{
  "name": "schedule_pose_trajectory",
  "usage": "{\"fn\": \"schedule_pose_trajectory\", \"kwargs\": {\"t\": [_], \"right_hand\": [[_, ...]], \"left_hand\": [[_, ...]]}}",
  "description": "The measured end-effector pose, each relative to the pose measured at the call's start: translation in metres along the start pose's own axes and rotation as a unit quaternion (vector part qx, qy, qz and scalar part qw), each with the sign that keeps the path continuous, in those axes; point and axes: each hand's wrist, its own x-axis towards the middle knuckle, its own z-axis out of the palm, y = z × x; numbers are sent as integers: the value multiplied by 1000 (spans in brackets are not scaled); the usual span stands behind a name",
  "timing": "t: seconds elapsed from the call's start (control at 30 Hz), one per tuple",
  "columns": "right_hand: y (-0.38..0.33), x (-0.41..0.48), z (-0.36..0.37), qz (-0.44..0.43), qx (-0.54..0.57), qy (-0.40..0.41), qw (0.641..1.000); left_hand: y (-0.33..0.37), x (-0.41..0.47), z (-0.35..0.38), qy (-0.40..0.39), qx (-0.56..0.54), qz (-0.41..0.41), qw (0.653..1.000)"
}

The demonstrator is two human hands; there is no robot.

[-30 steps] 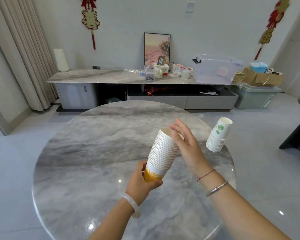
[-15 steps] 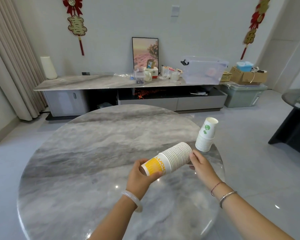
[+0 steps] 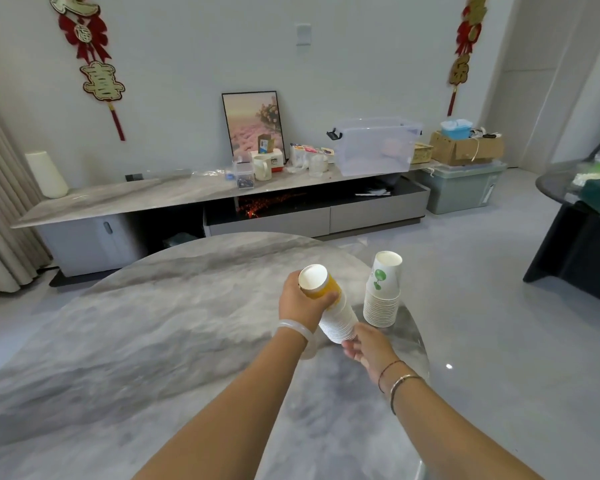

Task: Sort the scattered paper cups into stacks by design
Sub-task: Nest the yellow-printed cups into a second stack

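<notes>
Two stacks of paper cups are showing, both inverted with bases up. The yellow-printed stack (image 3: 329,303) is tilting in the air just above the round marble table (image 3: 153,341), with the left hand (image 3: 300,301) wrapping its fingers around the yellow end cup near the top. The right hand (image 3: 366,348) is sitting at the stack's lower rims, fingers loosely curled and touching them; whether they are actually gripping I cannot tell. Just beside this stack, toward the table's right edge, the green-printed stack (image 3: 383,292) is standing on the marble on its own, touched by neither hand.

Beyond the table's far edge, one long low cabinet (image 3: 118,209) is running along the wall, carrying one framed picture (image 3: 253,124), one clear storage bin (image 3: 376,145), one mug (image 3: 262,167) and some small clutter. Two red hanging ornaments are decorating the wall above it, one (image 3: 94,60) over the cabinet's left part and one (image 3: 463,46) to the right.
</notes>
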Motion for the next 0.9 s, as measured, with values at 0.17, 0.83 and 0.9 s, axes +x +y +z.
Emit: {"fn": "schedule_pose_trajectory", "kwargs": {"t": [0.17, 0.83, 0.9], "right_hand": [[-5, 33, 3, -31, -35, 5, 999], [19, 60, 6, -80, -250, 74, 962], [21, 53, 6, -83, -251, 69, 962]], "left_hand": [[-9, 39, 28, -4, 27, -6, 1000], [-31, 75, 80, -38, 89, 11, 995], [-35, 71, 77, -35, 80, 0, 996]]}}
